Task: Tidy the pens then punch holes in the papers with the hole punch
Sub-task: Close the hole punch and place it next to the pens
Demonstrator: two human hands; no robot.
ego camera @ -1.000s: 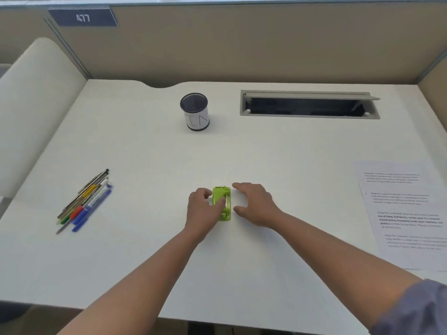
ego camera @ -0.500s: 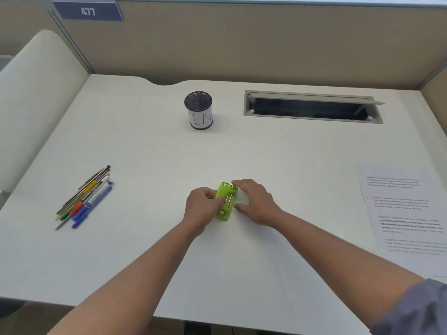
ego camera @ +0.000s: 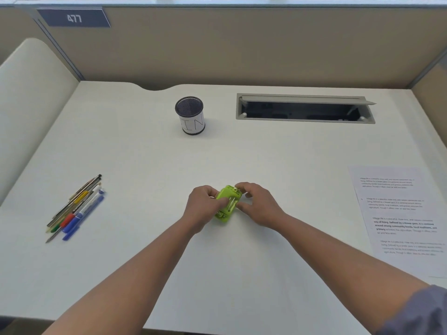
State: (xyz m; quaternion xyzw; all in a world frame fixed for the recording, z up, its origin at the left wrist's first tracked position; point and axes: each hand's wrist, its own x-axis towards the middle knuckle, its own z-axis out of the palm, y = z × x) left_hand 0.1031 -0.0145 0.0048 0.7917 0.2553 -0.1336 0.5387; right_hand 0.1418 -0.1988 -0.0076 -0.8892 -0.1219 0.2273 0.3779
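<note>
The punch (ego camera: 227, 204) sits near the middle of the bench (ego camera: 145, 262), tilted up off the surface, and you have it between both hands. Your left hand (ego camera: 202, 209) curls round its left side with the thumb across the top; your right hand (ego camera: 256, 204) pinches its far right corner with bent fingers. It is a small, bright green block with metal pins and a wire bar showing on the upturned face. It looks rigid and light, probably smooth plastic, so hold it by the long sides rather than by the lever or the wire, and keep fingers out of the slot.

The pens (ego camera: 75, 209) lie in a loose bundle at the left, well apart from the cup (ego camera: 191, 117) at the far middle, so the tidying looks not yet done. The papers (ego camera: 399, 213) lie fanned at the right edge.
</note>
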